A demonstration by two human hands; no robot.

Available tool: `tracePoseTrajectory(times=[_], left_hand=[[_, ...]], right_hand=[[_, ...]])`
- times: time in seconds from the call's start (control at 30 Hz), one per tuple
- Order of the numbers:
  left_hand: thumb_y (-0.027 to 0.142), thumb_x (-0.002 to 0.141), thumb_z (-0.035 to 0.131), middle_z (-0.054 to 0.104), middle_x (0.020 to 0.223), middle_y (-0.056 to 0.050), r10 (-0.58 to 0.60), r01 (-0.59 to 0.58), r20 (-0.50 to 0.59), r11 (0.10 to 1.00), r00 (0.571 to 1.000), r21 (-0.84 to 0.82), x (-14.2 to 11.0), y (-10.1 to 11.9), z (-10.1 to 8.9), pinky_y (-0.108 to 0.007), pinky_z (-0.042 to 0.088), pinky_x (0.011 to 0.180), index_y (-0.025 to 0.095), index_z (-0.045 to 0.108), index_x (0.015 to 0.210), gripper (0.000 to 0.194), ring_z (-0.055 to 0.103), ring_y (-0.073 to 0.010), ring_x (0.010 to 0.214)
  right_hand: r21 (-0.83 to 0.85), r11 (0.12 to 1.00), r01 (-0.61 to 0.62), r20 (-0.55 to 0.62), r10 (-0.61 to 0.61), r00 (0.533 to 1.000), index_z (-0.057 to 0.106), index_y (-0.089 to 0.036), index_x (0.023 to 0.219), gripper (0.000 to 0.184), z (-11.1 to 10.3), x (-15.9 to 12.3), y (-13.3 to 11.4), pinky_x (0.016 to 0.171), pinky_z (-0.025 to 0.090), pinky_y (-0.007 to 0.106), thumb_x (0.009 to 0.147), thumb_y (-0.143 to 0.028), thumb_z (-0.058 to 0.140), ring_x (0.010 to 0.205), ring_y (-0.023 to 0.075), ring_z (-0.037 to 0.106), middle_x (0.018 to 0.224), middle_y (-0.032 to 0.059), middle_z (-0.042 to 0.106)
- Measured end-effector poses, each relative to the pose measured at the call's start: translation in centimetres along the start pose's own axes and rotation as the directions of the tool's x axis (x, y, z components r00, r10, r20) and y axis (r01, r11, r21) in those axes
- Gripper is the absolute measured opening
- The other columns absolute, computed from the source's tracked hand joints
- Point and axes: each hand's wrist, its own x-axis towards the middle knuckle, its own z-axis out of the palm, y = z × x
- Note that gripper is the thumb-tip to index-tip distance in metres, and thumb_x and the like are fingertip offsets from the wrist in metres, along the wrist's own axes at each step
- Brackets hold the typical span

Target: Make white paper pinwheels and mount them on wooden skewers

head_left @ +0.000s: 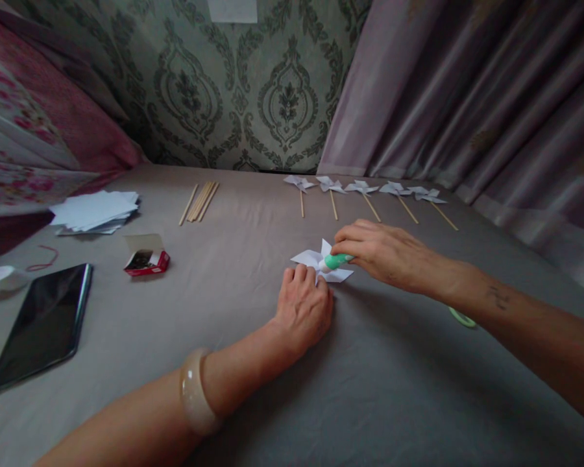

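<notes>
Right hand (383,254) grasps green tube (337,261), left hand (305,305), grip unclear, touches pinwheel (307,258), right forearm (496,298) half-hiding perhaps scissors (462,317)

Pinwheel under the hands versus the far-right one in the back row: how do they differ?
The near pinwheel shows no stick, while the far-right pinwheel has a thin wooden one. The near pinwheel sits under the left hand, with the green tube in the right hand at its middle; the far-right pinwheel lies untouched. Both are white with pointed blades.
</notes>
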Motion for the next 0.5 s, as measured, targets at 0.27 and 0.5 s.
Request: tracePoseTrajectory(times=[0.27,0.5], left_hand=[[0.026,0.094,0.036,0.062,0.089,-0.014,0.012,-0.013,-0.043,1.0,0.999,-0.011,0.0,0.0,0.2,-0.04,0.035,0.074,0.013,0.063,0.088,0.031,0.051,-0.0266,0.087],[0.025,0.094,0.037,0.062,0.09,-0.014,0.015,-0.015,-0.023,1.0,1.0,-0.018,0.0,0.0,0.1,-0.04,0.036,0.074,0.012,0.064,0.089,0.03,0.051,-0.0265,0.087]], right_hand=[[-0.178,0.971,0.157,0.097,-0.141,0.985,0.068,-0.023,0.098,0.023,-0.3,1.5,-0.6,0.079,0.042,0.035,0.091,-0.011,0.048,0.1,0.0238,0.053,0.107,0.0067,0.066],[-0.209,0.957,0.199,0.107,-0.18,0.978,0.068,-0.021,0.091,0.022,-0.4,2.2,-1.3,0.075,0.039,0.035,0.091,-0.01,0.05,0.095,0.0238,0.054,0.102,0.0068,0.068]])
